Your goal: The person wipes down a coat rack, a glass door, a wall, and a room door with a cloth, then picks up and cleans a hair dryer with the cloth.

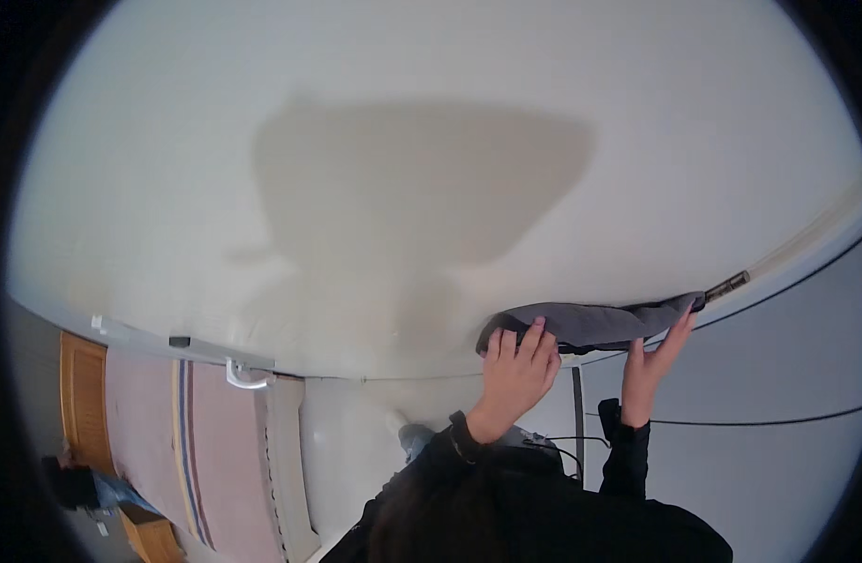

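Note:
A folded dark grey cloth (603,322) with black edges lies long and narrow against a large white panel (403,56); whether this is a door or a wall I cannot tell. The fingers of my left hand (512,383) curl over the cloth's left end. My right hand (652,376) grips it near the right end, thumb and fingers spread along it. Just past that end, a metal fitting (728,286) shows at the panel's edge. What lies under the cloth is hidden.
To the left, a white handle (248,376) and dark latch piece (180,342) sit on the panel's edge. Beyond are a bed with a pink striped sheet (223,436), a wooden headboard (85,394), a wooden box-like piece (149,538) and another person (69,482). Dark cables (761,424) run at right.

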The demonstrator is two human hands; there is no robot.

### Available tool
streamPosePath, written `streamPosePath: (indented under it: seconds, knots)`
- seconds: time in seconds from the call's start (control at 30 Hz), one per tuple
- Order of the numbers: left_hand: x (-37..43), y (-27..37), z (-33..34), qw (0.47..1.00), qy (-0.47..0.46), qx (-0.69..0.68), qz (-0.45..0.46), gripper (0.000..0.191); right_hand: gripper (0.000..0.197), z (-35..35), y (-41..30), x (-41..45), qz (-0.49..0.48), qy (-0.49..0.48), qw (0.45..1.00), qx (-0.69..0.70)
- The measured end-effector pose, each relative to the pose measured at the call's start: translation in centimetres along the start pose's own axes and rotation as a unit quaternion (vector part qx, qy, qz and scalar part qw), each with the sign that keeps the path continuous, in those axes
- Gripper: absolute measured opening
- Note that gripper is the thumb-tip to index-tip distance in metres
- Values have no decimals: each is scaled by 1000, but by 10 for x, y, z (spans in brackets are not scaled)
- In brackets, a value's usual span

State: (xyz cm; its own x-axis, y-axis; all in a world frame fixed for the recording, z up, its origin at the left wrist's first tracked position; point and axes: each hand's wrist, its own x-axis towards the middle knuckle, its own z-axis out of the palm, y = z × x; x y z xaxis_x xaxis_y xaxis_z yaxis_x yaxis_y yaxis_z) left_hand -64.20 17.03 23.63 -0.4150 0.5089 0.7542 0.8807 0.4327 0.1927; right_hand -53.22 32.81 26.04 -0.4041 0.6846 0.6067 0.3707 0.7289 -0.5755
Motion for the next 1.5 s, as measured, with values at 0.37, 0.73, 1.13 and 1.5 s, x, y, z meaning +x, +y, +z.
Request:
streamPosePath:
  seconds: [0.37, 0.73, 1.13, 1.5]
  knots:
    - [-16, -93, -74, 979, 96, 127, -124, 38, 86, 51, -134, -12, -73, 30, 990, 116]
    - [-73, -263, -188, 935, 142, 118, -301, 70, 94, 146, -312, -72, -373, 26, 927, -17]
    - [-102, -269, -160, 946, 105, 41, -304, 49, 66, 159, -302, -89, -485, 15, 871, -78]
    - [-124, -134, -35, 952, 7, -51, -303, 64, 54, 114, -130, -59, -464, -33, 877, -122]
